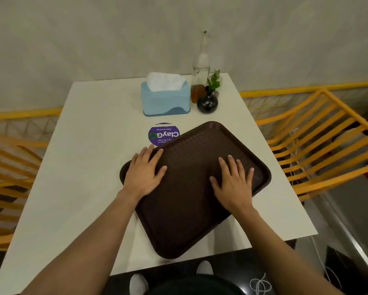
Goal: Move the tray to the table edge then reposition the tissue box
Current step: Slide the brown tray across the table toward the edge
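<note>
Both of my palms lie flat and open on the brown tray (pixel 191 188), gripping nothing: left hand (pixel 143 171) over its upper-left rim, right hand (pixel 234 184) inside the bed. It sits lower centre on the white table (pixel 89 145), skewed, long axis running upper right to lower left, near corner already past the table's near edge. Pulled further, I judge it could tip off. Beyond the purple sticker (pixel 160 133), the blue tissue box (pixel 165 98) stands just beside a dark vase (pixel 207 103), long side facing me.
</note>
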Demonstrator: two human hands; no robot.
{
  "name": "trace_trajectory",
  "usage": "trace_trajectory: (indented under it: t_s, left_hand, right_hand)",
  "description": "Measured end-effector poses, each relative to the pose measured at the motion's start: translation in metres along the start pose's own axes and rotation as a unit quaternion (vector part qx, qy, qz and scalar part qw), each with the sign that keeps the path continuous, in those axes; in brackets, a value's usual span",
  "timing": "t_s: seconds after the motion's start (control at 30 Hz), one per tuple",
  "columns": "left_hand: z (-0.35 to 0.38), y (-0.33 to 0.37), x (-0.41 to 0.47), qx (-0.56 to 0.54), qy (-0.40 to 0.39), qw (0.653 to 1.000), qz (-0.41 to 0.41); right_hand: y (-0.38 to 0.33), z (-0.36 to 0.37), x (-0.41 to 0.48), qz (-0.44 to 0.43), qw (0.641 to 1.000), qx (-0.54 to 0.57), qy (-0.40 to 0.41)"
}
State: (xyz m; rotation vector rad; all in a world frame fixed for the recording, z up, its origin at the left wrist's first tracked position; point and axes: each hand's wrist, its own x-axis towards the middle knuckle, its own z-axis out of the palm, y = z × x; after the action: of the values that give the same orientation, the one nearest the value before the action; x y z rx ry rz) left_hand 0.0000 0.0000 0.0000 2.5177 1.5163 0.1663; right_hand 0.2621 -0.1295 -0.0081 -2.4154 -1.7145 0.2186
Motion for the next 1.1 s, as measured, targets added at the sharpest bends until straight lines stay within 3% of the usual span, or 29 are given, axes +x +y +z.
trace_trajectory:
  t_s: [0.13, 0.4, 1.0, 1.1]
  left_hand:
    - [0.009, 0.0, -0.005, 0.045, -0.018, 0.999, 0.002]
    - [0.01, -0.001, -0.014, 0.067, -0.001, 0.997, -0.033]
    - [0.004, -0.028, -0.097, 0.067, -0.005, 0.97, -0.234]
    - [-0.003, -0.032, -0.109, 0.064, -0.013, 0.967, -0.246]
  right_hand:
    - [0.007, 0.009, -0.012, 0.04, 0.998, -0.02, -0.037]
    - [0.006, 0.01, -0.002, 0.002, 0.998, -0.004, -0.055]
    - [-0.047, 0.014, 0.056, -0.212, 0.969, -0.057, -0.112]
    - [-0.06, 0.007, 0.057, -0.239, 0.967, -0.058, -0.062]
